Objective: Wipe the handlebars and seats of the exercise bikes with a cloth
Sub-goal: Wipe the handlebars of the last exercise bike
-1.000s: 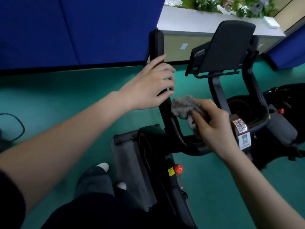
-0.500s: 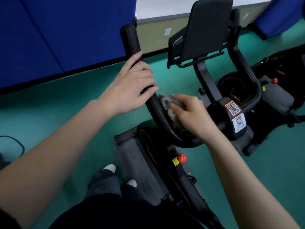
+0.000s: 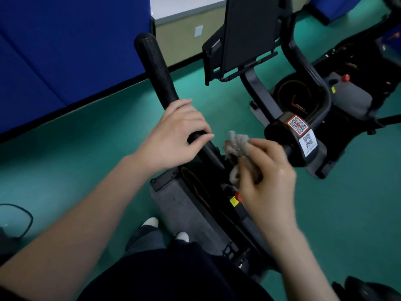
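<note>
The black handlebar [image 3: 159, 77] is gripped by the left hand [image 3: 173, 135], while a crumpled grey cloth [image 3: 235, 148] is pinched in the right hand [image 3: 264, 177] just beside the bar's lower bend.

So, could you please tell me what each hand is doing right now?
Left hand: gripping the handlebar.
Right hand: holding the cloth.
</note>
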The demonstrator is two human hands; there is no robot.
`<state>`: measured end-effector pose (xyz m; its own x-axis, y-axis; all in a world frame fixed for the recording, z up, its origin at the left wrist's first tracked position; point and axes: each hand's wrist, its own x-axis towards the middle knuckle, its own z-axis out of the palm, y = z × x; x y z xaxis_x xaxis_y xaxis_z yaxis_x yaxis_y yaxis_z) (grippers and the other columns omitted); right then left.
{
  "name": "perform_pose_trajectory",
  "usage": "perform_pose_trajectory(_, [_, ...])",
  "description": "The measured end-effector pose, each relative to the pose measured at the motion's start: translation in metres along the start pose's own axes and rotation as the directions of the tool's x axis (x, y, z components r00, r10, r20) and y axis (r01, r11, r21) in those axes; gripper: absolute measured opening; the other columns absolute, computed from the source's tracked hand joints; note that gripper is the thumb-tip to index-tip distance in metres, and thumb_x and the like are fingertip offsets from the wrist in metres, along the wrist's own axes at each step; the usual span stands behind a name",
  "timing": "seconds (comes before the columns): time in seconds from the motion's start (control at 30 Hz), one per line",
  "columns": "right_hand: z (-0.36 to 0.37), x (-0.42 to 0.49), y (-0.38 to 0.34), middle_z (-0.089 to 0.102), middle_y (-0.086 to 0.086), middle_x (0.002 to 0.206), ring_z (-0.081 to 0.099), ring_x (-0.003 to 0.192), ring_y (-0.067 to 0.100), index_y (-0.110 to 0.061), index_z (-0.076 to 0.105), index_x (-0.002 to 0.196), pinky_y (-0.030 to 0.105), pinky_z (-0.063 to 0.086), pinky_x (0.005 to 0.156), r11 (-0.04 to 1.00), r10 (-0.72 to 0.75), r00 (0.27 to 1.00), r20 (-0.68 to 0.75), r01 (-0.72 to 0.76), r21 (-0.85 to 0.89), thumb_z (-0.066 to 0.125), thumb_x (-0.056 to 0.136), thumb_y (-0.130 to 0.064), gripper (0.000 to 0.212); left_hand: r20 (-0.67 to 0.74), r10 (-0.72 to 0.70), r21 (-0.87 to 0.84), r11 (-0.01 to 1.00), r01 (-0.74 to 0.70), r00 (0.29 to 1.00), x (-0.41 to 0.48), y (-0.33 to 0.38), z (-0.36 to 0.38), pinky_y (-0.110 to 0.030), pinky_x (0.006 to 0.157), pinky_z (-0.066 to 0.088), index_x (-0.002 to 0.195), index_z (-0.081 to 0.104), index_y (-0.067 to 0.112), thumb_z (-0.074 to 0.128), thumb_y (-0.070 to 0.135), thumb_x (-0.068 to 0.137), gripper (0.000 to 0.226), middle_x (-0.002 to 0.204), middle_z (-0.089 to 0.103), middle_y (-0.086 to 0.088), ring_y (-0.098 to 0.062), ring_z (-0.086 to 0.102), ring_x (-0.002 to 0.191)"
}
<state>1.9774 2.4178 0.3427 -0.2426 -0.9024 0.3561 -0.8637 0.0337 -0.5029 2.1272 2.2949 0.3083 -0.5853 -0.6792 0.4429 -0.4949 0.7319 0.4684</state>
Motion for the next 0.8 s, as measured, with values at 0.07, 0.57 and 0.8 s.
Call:
perform_pose_trajectory(0.07, [0.019,-0.017,-0.015,0.061,0.013,0.1,0.053,0.09,0.026,0.001,0.069,0.096,0.024,0.04,0.084,0.999,-0.039,0.999,-0.037,0.039,0.003,0.059,0.076,0.008,0.023,-0.007,0.0,-0.001,1.0,0.0,1.0,0.0,0.0,0.001,-0.032,0.11,0.023,0.08,0.071,0.011,0.058,0.028,0.088,0.023,0.081,0.067,0.002,-0.021,0.061,0.086])
perform_pose_trajectory(0.57, [0.039,-0.035,-0.019,0.061,0.015,0.1,0.048,0.093,0.025,0.004,0.069,0.098,0.021,0.036,0.089,0.997,0.06,0.961,-0.268,-0.069,-0.024,0.054,0.071,0.014,0.032,0.019,0.062,-0.03,0.998,-0.061,0.998,0.0,-0.005,0.0,-0.03,0.106,0.024,0.08,0.069,0.013,0.057,0.029,0.09,0.023,0.08,0.066,0.004,-0.018,0.058,0.084])
perform_pose_trajectory(0.8, [0.032,-0.045,-0.002,0.063,0.018,0.098,0.047,0.094,0.025,0.007,0.068,0.097,0.019,0.037,0.087,0.959,0.228,0.857,-0.461,-0.28,-0.046,0.055,0.07,0.019,0.033,0.025,0.069,-0.042,0.997,-0.068,0.997,-0.002,-0.005,-0.001,-0.025,0.106,0.019,0.082,0.067,0.014,0.054,0.03,0.092,0.024,0.082,0.065,0.005,-0.015,0.056,0.087])
